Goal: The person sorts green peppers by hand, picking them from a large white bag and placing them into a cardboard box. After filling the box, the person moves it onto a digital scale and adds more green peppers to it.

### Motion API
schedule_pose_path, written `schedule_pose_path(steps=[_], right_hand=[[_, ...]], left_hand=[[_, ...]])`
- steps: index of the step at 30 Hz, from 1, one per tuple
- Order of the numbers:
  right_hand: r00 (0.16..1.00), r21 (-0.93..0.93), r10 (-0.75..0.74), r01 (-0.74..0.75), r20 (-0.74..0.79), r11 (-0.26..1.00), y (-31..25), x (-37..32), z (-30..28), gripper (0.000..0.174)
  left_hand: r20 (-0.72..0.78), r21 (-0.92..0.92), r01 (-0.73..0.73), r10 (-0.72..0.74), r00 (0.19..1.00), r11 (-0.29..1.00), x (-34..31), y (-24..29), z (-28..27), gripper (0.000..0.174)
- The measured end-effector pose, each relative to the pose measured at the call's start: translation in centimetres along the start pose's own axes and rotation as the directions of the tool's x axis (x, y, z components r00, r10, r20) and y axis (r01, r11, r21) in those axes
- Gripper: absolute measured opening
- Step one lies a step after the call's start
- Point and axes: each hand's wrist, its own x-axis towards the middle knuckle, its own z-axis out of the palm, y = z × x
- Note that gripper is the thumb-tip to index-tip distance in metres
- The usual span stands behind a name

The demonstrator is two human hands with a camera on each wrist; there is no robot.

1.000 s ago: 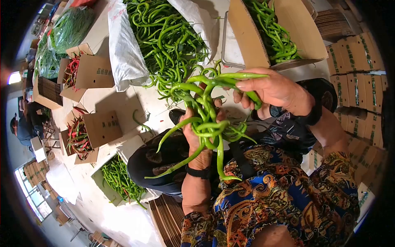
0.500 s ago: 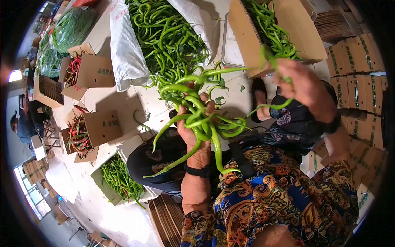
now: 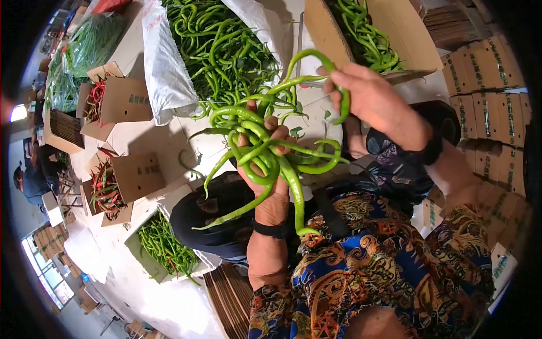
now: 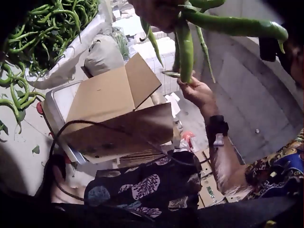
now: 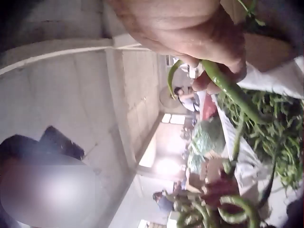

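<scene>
In the head view the left hand [image 3: 262, 164] grips a loose bunch of long green peppers [image 3: 293, 186], their curled ends sticking out on all sides. The right hand [image 3: 375, 101], up and to the right of the bunch, pinches a curved green pepper [image 3: 309, 53] between thumb and fingers. The right wrist view shows that pepper [image 5: 230, 90] under the fingers of the right hand [image 5: 190, 28]. In the left wrist view peppers [image 4: 185, 50] hang below the left hand [image 4: 159, 12], with the right hand [image 4: 199, 95] behind them.
A white sack [image 3: 169, 73] full of green peppers lies ahead, beside a carton [image 3: 406, 34] with more. Cartons of red peppers [image 3: 107, 189] and a box of green ones [image 3: 164, 246] stand left. Stacked cartons [image 3: 485, 73] line the right; loose peppers lie on the floor [image 3: 175, 133].
The right hand has swung out to the right and come back toward the bunch, now with a curved pepper in its fingers. The left hand keeps its grip, the bunch slightly turned.
</scene>
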Motion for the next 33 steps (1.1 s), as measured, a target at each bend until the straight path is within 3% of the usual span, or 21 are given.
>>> schedule_pose_path(steps=[1, 2, 3, 4, 8, 13, 15, 17, 20, 22, 23, 26, 27, 31, 32, 33], right_hand=[[0.997, 0.040, 0.036, -0.033, -0.075, 0.999, 0.1, -0.1, 0.4, 0.026], [0.997, -0.281, -0.070, 0.059, -0.031, 0.958, 1.4, 0.0, 0.3, 0.025], [0.992, -0.383, -0.118, 0.092, -0.044, 0.919, 1.4, -0.4, 0.8, 0.025], [0.985, -0.483, -0.163, 0.119, -0.049, 0.867, 1.5, -1.1, 1.5, 0.026], [0.988, -0.619, 0.004, 0.092, 0.152, 0.780, 3.3, -2.8, 2.6, 0.039], [0.933, -0.459, 0.243, -0.101, 0.263, 0.883, 4.3, -2.8, 2.8, 0.053], [0.909, -0.411, 0.271, -0.125, 0.316, 0.903, 4.3, -2.8, 3.0, 0.049], [0.897, -0.319, 0.226, -0.103, 0.379, 0.942, 5.1, -3.0, 2.9, 0.043], [0.950, -0.706, 0.142, 0.102, 0.278, 0.701, 0.8, -3.2, 3.1, 0.049], [0.970, -0.578, 0.239, -0.224, -0.051, 0.785, -3.5, -4.7, 4.8, 0.044], [0.978, -0.557, 0.201, -0.195, -0.051, 0.807, -4.1, -4.7, 4.5, 0.045], [0.990, -0.459, 0.122, -0.138, -0.064, 0.878, -5.6, -4.6, 3.0, 0.047], [0.990, -0.400, 0.126, -0.143, -0.069, 0.905, -5.7, -4.5, 2.6, 0.048], [0.991, -0.284, 0.068, -0.100, -0.119, 0.954, -5.8, -3.9, 1.0, 0.046], [0.990, -0.289, 0.042, -0.080, -0.133, 0.954, -6.2, -3.8, 0.7, 0.045], [0.989, -0.295, 0.016, -0.059, -0.147, 0.954, -6.6, -3.7, 0.4, 0.044]], left_hand=[[0.001, 0.005, 0.006, -0.006, 1.000, 1.000, 0.0, 0.1, -0.1, 0.053], [0.002, 0.009, 0.011, -0.011, 1.000, 1.000, 0.0, 0.1, -0.1, 0.053], [-0.067, -0.042, -0.018, 0.015, 0.998, 0.999, -0.1, 0.0, 0.5, 0.053], [-0.041, -0.043, -0.028, 0.026, 0.999, 0.999, 0.0, 0.3, 0.5, 0.051], [0.000, -0.073, -0.050, 0.050, 0.999, 0.996, 0.2, 0.5, 0.7, 0.050], [-0.087, -0.104, -0.016, 0.007, 0.996, 0.994, -0.4, 0.0, 0.6, 0.048], [-0.040, -0.126, 0.032, -0.037, 0.998, 0.992, -0.5, 0.2, 0.2, 0.049], [-0.064, -0.006, -0.014, 0.014, 0.998, 1.000, -0.3, -0.1, 0.3, 0.053], [-0.163, 0.227, -0.091, 0.130, 0.978, 0.970, -0.3, -0.3, 0.4, 0.057], [-0.093, 0.166, -0.069, 0.086, 0.992, 0.984, -0.3, 0.0, 0.1, 0.058], [-0.079, 0.209, -0.057, 0.075, 0.994, 0.976, -0.2, 0.3, -0.1, 0.059], [0.029, 0.079, 0.008, -0.010, 1.000, 0.997, 0.0, 0.2, -0.5, 0.062], [-0.076, 0.176, 0.007, 0.006, 0.997, 0.984, -0.1, 0.2, -0.3, 0.069], [-0.040, 0.188, 0.040, -0.033, 0.999, 0.981, -0.1, -0.1, -0.7, 0.080], [-0.070, 0.164, 0.035, -0.023, 0.997, 0.986, -0.3, -0.2, -0.3, 0.057], [-0.056, 0.152, 0.026, -0.018, 0.998, 0.988, -0.3, -0.2, -0.2, 0.055]])
